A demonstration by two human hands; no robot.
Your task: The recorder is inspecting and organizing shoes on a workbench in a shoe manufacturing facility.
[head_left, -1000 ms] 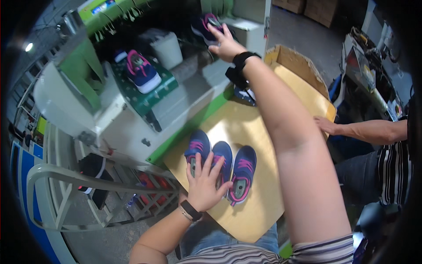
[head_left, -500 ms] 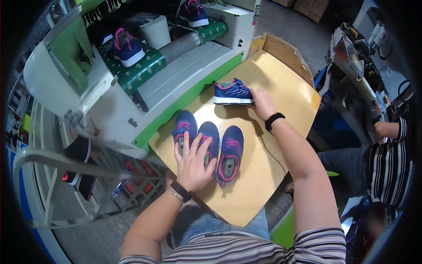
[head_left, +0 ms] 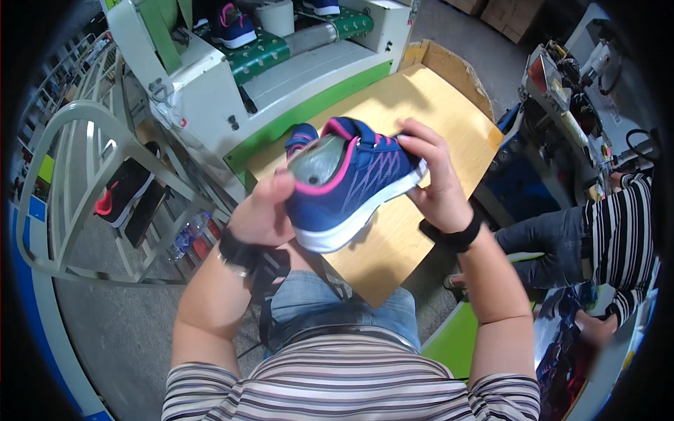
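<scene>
A navy sneaker (head_left: 354, 182) with pink lining and a white sole is lifted close to me, tilted, toe to the right. Its heel is gripped by my left hand (head_left: 261, 210). Around the toe end my right hand (head_left: 439, 172) is closed, thumb by the sole and fingers above. Behind the lifted sneaker, part of another navy sneaker (head_left: 302, 133) shows on the light wooden board (head_left: 375, 270); the middle of the board is hidden by the held shoe.
Beyond the board, a white machine has a green conveyor belt (head_left: 270, 57) carrying a navy sneaker (head_left: 234, 28). At left stands a metal rack (head_left: 67, 151) near a black shoe (head_left: 126, 193). A cardboard box (head_left: 449, 70) adjoins the board's far end. A co-worker in stripes (head_left: 621, 235) is at right.
The sneaker my right hand held at the far side of the board has come up toward me. My left hand has left the shoes on the board and taken its heel.
</scene>
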